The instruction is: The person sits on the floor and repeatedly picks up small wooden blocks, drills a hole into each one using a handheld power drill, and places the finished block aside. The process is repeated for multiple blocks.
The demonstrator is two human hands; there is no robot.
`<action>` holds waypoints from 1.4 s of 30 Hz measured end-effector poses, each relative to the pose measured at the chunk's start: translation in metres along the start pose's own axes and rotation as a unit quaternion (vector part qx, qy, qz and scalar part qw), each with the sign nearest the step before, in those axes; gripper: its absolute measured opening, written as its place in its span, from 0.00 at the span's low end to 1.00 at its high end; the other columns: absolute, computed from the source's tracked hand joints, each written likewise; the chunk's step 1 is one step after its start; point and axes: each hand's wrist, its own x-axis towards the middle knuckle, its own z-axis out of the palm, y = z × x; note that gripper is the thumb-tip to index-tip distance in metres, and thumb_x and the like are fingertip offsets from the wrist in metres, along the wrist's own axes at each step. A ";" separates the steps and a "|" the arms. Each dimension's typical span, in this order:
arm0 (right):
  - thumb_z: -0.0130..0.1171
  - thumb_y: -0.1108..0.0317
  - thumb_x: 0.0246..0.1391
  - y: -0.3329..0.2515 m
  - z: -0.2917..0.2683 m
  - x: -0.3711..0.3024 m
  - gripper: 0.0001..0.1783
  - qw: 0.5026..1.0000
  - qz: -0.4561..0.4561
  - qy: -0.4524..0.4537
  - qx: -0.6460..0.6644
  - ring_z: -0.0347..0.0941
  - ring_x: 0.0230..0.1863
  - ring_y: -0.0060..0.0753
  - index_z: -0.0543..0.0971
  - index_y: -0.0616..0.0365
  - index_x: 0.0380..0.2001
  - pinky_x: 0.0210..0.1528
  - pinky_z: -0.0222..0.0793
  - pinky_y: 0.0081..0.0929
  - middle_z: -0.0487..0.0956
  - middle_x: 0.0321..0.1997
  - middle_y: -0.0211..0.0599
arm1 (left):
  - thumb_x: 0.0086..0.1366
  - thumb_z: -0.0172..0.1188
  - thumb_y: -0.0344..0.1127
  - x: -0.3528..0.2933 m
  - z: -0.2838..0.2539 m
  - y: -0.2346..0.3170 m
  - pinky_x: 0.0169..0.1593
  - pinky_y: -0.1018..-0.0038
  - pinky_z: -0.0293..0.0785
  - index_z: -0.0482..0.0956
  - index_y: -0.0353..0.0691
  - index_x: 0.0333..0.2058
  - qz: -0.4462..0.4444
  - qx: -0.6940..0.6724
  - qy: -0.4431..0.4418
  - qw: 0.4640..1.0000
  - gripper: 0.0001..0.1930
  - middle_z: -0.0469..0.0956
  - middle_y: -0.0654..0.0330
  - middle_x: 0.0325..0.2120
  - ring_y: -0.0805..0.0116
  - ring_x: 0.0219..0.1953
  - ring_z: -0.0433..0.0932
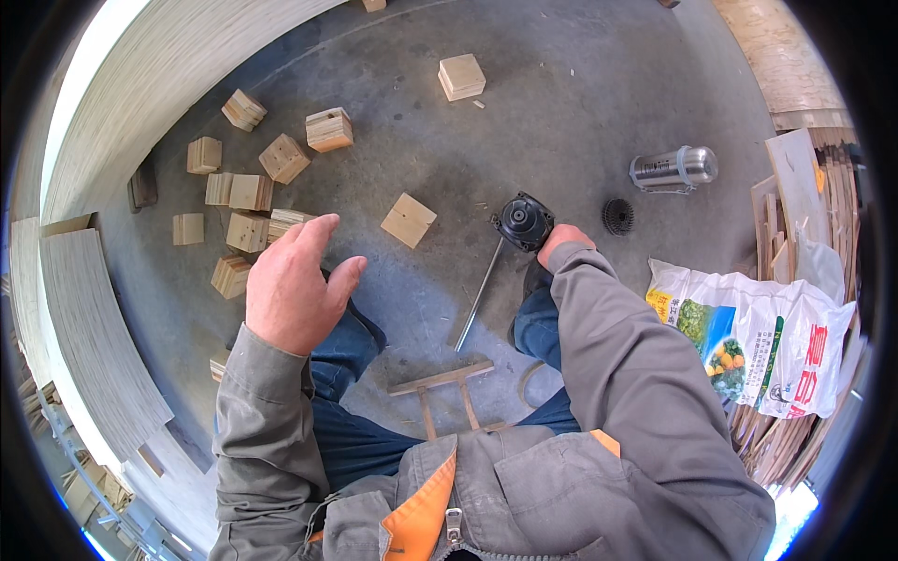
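Note:
My right hand [565, 245] grips a black power tool with a round cap, which looks like a nail gun [524, 222] seen from above. Its lower part is hidden beneath the cap. A thin straight metal rod [478, 294] slants from beside the tool toward my feet. My left hand [297, 285] hovers empty over my left knee, fingers stretched and thumb apart. Beyond it lie several layered wooden blocks [251, 192] in a loose group. One single block [409, 221] rests on the floor between the group and the tool.
Another block [461, 77] lies farther off. At the right are a dark ridged coil [618, 216], a steel flask [673, 169] on its side, and a printed white sack [748, 337] over wood strips. Pale boards [98, 318] stack up at the left. A small wooden frame [441, 378] sits between my legs.

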 end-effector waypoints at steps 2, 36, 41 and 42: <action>0.63 0.62 0.54 0.001 0.002 0.002 0.20 1.000 0.000 0.002 0.002 0.79 0.61 0.55 0.87 0.54 0.50 0.64 0.75 0.40 0.84 0.57 0.50 | 0.62 0.72 0.42 0.000 0.001 -0.001 0.51 0.61 0.80 0.80 0.35 0.55 0.007 -0.002 0.006 1.000 0.26 0.84 0.47 0.45 0.47 0.47 0.84; 0.61 0.63 0.52 0.001 0.009 0.005 0.20 1.000 -0.016 0.021 0.001 0.79 0.60 0.58 0.88 0.55 0.48 0.62 0.76 0.42 0.84 0.55 0.51 | 0.61 0.71 0.42 0.003 -0.006 0.028 0.48 0.57 0.79 0.79 0.35 0.51 0.054 0.003 0.014 0.998 0.24 0.83 0.47 0.40 0.47 0.44 0.83; 0.62 0.63 0.53 0.005 0.012 0.001 0.20 0.999 -0.025 0.028 0.001 0.78 0.61 0.57 0.87 0.57 0.47 0.63 0.75 0.42 0.83 0.56 0.54 | 0.62 0.70 0.42 0.007 -0.004 0.034 0.49 0.57 0.79 0.79 0.36 0.51 0.044 0.010 -0.028 0.999 0.23 0.83 0.47 0.41 0.46 0.45 0.83; 0.62 0.64 0.53 0.008 0.014 0.004 0.19 0.999 -0.025 0.029 0.002 0.78 0.61 0.58 0.87 0.58 0.47 0.63 0.75 0.42 0.83 0.56 0.54 | 0.62 0.70 0.42 0.009 -0.002 0.033 0.51 0.57 0.79 0.79 0.36 0.54 0.031 0.013 -0.048 0.998 0.25 0.83 0.47 0.44 0.45 0.47 0.82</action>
